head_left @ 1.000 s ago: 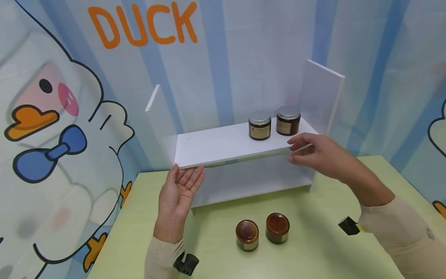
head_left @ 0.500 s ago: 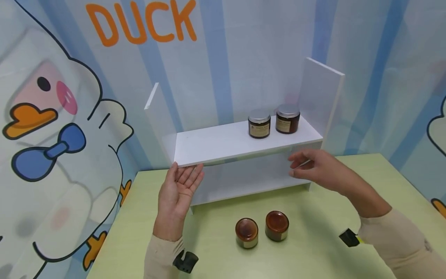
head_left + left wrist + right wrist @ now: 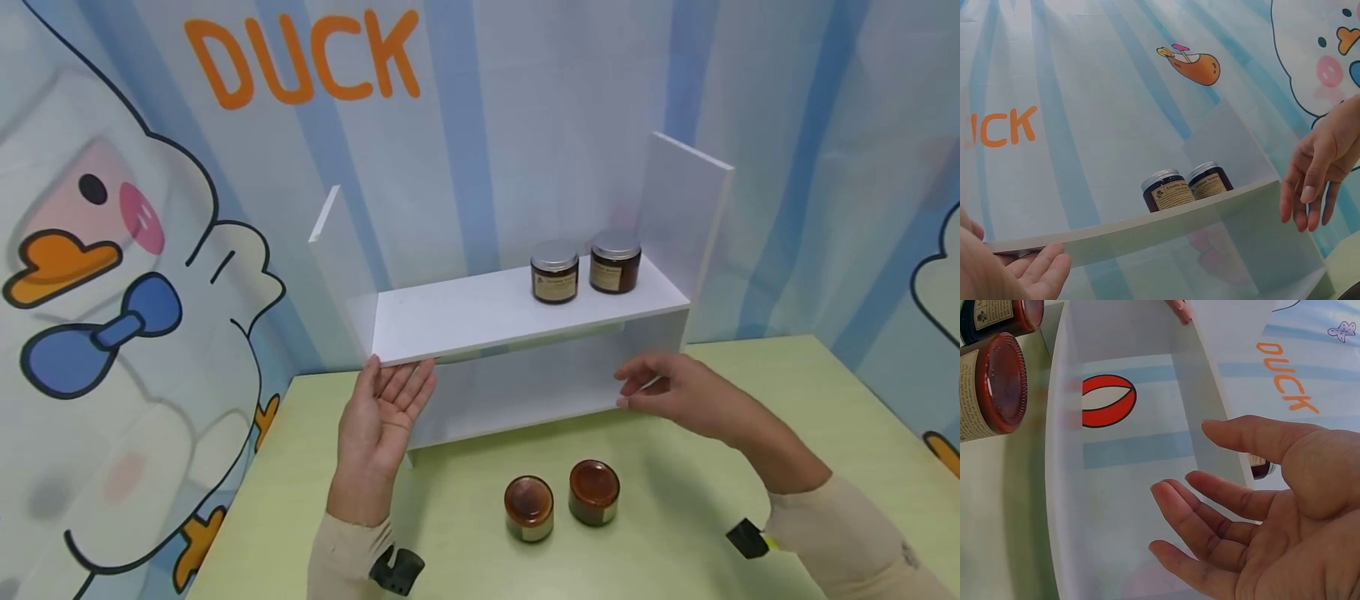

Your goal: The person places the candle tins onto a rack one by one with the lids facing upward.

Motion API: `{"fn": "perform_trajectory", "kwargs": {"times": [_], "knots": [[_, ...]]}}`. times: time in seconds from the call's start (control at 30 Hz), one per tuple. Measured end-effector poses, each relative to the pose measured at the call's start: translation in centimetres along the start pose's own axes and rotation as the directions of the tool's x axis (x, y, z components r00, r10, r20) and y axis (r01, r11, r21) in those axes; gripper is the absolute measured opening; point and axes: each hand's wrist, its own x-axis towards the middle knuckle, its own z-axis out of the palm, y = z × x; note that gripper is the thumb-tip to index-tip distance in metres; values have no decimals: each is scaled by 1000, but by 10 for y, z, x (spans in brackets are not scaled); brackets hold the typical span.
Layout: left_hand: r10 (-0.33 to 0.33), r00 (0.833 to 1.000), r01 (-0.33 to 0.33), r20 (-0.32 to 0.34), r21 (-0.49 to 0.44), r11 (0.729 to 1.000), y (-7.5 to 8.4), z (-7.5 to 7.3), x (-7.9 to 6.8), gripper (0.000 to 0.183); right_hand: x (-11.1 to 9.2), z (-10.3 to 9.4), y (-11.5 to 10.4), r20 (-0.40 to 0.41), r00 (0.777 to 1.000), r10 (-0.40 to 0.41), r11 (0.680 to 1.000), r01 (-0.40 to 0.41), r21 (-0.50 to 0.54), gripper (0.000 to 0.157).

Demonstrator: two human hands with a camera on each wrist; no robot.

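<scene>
My left hand is palm up at the front left corner of the white shelf unit. Its straight fingers lie under the upper board's edge, with the thumb by the corner. My right hand holds nothing and hovers before the lower right opening, fingers loosely bent and apart. Two dark jars with silver lids, a left jar and a right jar, stand on the upper board's right half. On the table, a brown glass jar and a second brown jar show reddish round ends upward.
The shelf unit's tall side panels, left and right, rise above the upper board. A lower board runs beneath it. The light green table backs onto a striped blue cloth printed with a duck.
My right hand has moved down from the upper board's right front edge to in front of the lower opening. The left hand stays at its corner, and the jars have not moved.
</scene>
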Motion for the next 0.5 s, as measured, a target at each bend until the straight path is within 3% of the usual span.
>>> {"fn": "perform_trajectory", "kwargs": {"times": [0.5], "knots": [[8, 1000, -8, 8, 8, 1000, 0, -1, 0, 46, -2, 18, 18, 131, 991, 33, 995, -44, 84, 43]]}}
